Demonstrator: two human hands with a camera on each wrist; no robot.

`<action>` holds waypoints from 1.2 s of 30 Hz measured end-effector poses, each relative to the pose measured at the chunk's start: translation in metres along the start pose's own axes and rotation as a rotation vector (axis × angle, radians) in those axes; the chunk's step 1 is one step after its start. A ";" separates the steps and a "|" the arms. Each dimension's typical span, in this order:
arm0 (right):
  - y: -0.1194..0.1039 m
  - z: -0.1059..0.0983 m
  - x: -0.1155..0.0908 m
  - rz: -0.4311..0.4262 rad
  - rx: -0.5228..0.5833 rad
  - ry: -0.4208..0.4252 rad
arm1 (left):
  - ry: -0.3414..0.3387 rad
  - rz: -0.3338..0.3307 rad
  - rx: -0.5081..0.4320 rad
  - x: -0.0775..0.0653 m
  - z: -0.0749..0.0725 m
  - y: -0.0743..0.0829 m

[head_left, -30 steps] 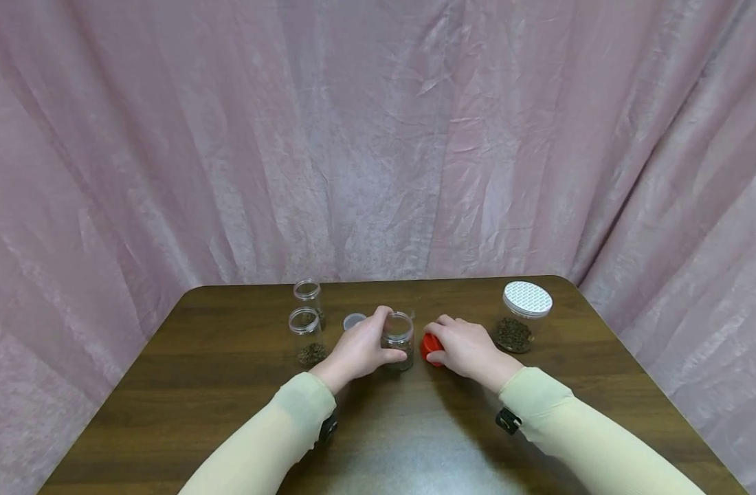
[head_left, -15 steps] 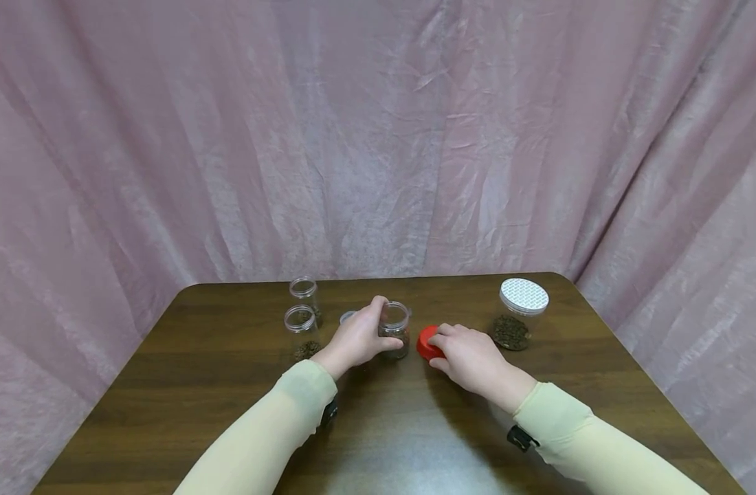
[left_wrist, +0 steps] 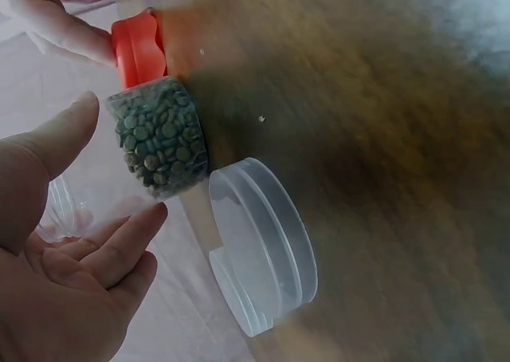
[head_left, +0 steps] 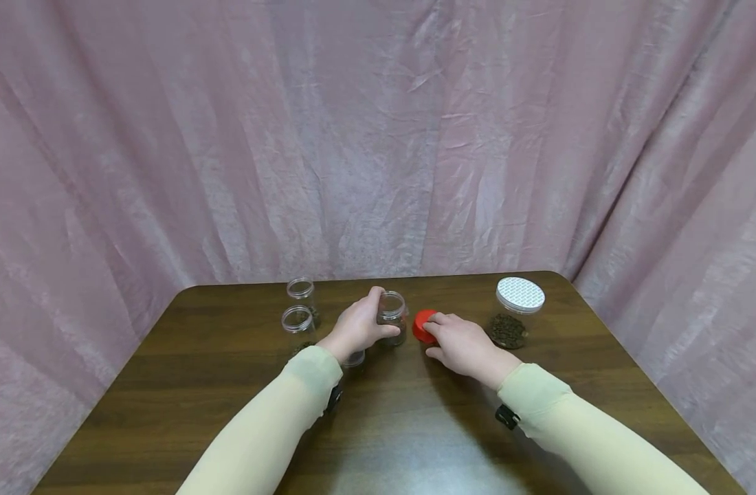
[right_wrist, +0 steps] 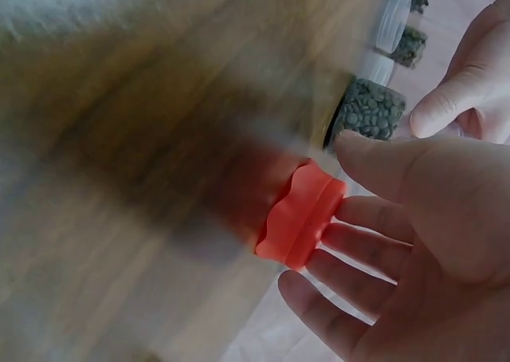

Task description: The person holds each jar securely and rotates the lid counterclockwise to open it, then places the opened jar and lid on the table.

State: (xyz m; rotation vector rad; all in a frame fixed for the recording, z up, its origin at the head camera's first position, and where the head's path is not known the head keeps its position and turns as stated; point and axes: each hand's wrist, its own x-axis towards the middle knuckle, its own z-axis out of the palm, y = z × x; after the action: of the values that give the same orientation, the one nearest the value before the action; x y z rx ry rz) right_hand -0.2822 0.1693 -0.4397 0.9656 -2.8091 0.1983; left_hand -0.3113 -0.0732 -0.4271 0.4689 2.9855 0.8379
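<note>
In the head view my left hand (head_left: 356,326) holds a clear, lidless jar (head_left: 393,311) from its left side, thumb at the near side. Small dark green pellets (left_wrist: 163,139) fill its lower part, as the left wrist view shows. A red lid with a scalloped edge (head_left: 423,326) lies flat on the table just right of the jar. My right hand (head_left: 464,347) touches this lid from the right with extended fingers (right_wrist: 358,246); the thumb stays apart from it. Under my left wrist sits a translucent plastic lid (head_left: 354,359), partly hidden.
Two more uncapped clear jars (head_left: 297,320) (head_left: 301,290) with pellets at the bottom stand at left. A larger jar (head_left: 508,330) with a white patterned lid (head_left: 520,295) stands at right. The wooden table (head_left: 168,399) ends at a pink curtain (head_left: 353,137).
Both hands have moved away from the body; the held jar and the red lid have shifted towards the far edge with them. The translucent lid now shows on the near side of my left hand.
</note>
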 end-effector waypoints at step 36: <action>0.008 0.010 0.042 0.132 0.026 -0.082 | 0.064 -0.157 -0.084 0.033 0.005 -0.002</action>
State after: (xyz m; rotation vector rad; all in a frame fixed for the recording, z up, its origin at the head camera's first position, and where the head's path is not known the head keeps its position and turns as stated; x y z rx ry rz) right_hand -0.3208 0.1489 -0.4417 0.8118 -2.9549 0.2166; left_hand -0.3431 -0.0630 -0.4300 0.2061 2.9807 0.9754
